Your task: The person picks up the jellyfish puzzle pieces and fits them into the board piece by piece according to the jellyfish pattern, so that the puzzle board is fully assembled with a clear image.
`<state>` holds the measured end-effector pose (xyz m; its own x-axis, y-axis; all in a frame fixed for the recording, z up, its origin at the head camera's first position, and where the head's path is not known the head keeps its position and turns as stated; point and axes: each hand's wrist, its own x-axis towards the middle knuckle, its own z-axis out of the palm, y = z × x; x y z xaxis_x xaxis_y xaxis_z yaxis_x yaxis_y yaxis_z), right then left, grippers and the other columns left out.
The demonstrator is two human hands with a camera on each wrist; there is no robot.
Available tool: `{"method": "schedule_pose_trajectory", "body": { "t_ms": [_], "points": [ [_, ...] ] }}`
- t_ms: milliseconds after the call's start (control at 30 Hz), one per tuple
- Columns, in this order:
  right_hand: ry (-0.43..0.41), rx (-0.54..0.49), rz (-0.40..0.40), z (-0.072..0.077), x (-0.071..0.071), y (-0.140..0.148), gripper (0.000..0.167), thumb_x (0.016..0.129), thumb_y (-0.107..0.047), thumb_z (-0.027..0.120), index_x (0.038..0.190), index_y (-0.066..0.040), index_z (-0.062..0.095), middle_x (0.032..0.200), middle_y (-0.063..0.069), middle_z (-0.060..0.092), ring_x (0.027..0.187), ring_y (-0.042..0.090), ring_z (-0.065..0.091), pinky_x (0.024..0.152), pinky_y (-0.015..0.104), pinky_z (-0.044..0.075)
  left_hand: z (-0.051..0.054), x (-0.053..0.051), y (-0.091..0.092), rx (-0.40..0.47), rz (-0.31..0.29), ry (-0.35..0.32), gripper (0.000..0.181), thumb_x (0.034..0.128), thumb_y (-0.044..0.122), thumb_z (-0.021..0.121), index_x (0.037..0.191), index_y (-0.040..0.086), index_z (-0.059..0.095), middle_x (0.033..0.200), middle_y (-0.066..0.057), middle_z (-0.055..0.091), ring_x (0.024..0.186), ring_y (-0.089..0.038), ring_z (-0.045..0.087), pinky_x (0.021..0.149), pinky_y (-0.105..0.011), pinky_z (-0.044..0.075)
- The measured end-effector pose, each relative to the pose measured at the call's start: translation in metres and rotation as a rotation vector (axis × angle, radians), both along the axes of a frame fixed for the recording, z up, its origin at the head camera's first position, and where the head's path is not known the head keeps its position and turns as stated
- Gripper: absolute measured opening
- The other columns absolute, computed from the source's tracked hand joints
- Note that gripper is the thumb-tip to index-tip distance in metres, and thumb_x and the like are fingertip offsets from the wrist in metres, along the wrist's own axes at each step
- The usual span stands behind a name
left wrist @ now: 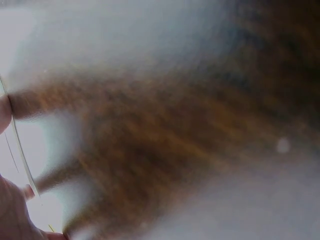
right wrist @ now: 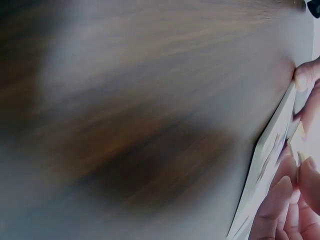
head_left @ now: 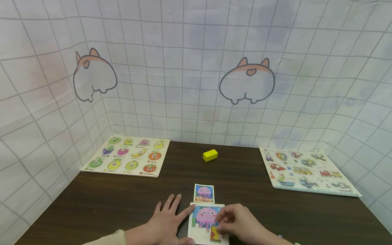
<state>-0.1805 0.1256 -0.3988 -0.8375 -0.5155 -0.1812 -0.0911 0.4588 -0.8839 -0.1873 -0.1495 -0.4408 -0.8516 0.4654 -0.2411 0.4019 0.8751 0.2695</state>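
A jellyfish puzzle board (head_left: 199, 234) with a white frame lies at the front of the dark table; its upper part shows a pink jellyfish, and the lower left is bare white. My right hand (head_left: 242, 223) pinches a yellow-orange puzzle piece (head_left: 215, 234) over the lower right of the board. In the right wrist view the piece (right wrist: 297, 142) appears tilted between thumb and fingers. My left hand (head_left: 163, 223) lies with spread fingers on the table, its index finger and thumb touching the board's left edge. Just beyond the board is a small jellyfish picture card (head_left: 204, 194).
Farther back sits a yellow block (head_left: 210, 155). A fruit puzzle board (head_left: 125, 156) lies at the back left, and a vehicle puzzle board (head_left: 306, 172) at the right. Grid-patterned cloth (head_left: 190, 68) encloses the table's back and sides.
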Motion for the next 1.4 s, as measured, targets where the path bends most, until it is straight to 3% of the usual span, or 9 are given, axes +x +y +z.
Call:
{"method": "schedule_pose_trajectory", "body": {
  "t_ms": [333,733,1000,1400],
  "points": [
    [0.068,0.038,-0.005,0.001,-0.004,-0.033,0.008,0.084,-0.007,0.081,0.085,-0.008,0.073,0.070,-0.003,0.067,0.064,0.008,0.055,0.054,0.021,0.040,0.016,0.007,0.004,-0.036,0.003,0.021,0.089,0.0836,0.077,0.063,0.160,0.042,0.031,0.166,-0.020,0.029,0.153,-0.045,0.027,0.108,-0.075,0.032],
    [0.124,0.095,-0.018,-0.002,-0.003,-0.056,0.013,0.080,-0.007,0.085,0.077,-0.009,0.072,0.064,-0.003,0.066,0.059,0.005,0.056,0.051,0.020,0.038,0.013,0.007,0.002,-0.011,-0.016,0.033,0.090,0.0831,0.079,0.061,0.160,0.042,0.031,0.166,-0.021,0.029,0.151,-0.047,0.028,0.106,-0.075,0.033],
    [0.207,0.165,-0.004,-0.006,-0.004,-0.061,0.016,0.080,-0.008,0.085,0.074,-0.011,0.071,0.064,-0.006,0.064,0.060,0.005,0.053,0.052,0.021,0.039,0.015,0.010,0.001,0.000,-0.018,0.041,0.089,0.0839,0.076,0.062,0.160,0.040,0.032,0.165,-0.022,0.029,0.152,-0.047,0.027,0.107,-0.076,0.032],
    [0.194,0.213,-0.010,-0.005,-0.003,-0.066,0.019,0.080,-0.006,0.085,0.073,-0.012,0.068,0.061,-0.007,0.060,0.057,0.005,0.051,0.051,0.020,0.037,0.005,0.006,-0.001,-0.001,-0.016,0.053,0.091,0.0817,0.084,0.057,0.159,0.046,0.029,0.166,-0.021,0.028,0.152,-0.046,0.027,0.107,-0.075,0.033]
  ]
}}
